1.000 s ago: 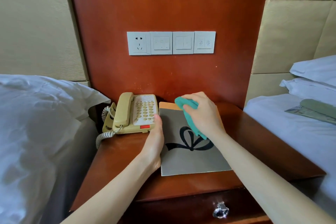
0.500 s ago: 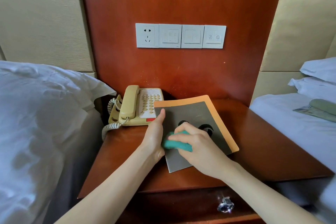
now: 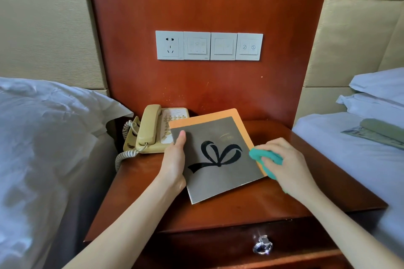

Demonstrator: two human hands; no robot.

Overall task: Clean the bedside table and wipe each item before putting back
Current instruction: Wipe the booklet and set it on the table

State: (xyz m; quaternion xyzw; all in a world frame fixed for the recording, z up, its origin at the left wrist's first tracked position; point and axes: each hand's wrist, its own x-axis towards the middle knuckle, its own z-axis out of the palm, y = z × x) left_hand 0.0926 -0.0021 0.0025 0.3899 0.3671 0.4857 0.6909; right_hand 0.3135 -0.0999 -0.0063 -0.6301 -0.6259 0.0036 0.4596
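- Two bare hands work over one reddish wooden bedside table (image 3: 218,209).
- One left hand (image 3: 175,159) grips the left edge of one grey booklet (image 3: 218,159), thumb laid on the cover and the other fingers hidden under it.
- One right hand (image 3: 284,164) has its fingers curled round one teal cloth (image 3: 265,157), bunched against the booklet's right edge at about 3 o'clock of the cover.
- The booklet, printed with one black ribbon bow, sits over one orange sheet (image 3: 236,116) that shows along its top and right sides; the pair is turned slightly clockwise at the table's centre, and its far corner overlaps the phone.
- One beige corded telephone (image 3: 153,131) stands at 10 o'clock on the table, handset in its cradle, coiled cord hanging off the left edge.
- Four white wall plates (image 3: 208,46) sit in one row at 12 o'clock: one socket and three switch plates.
- One drawer knob (image 3: 262,247) shines at 6 o'clock.
- Two beds flank the table, a white pillow (image 3: 54,126) at 9 o'clock and two stacked pillows (image 3: 376,94) at 3 o'clock.
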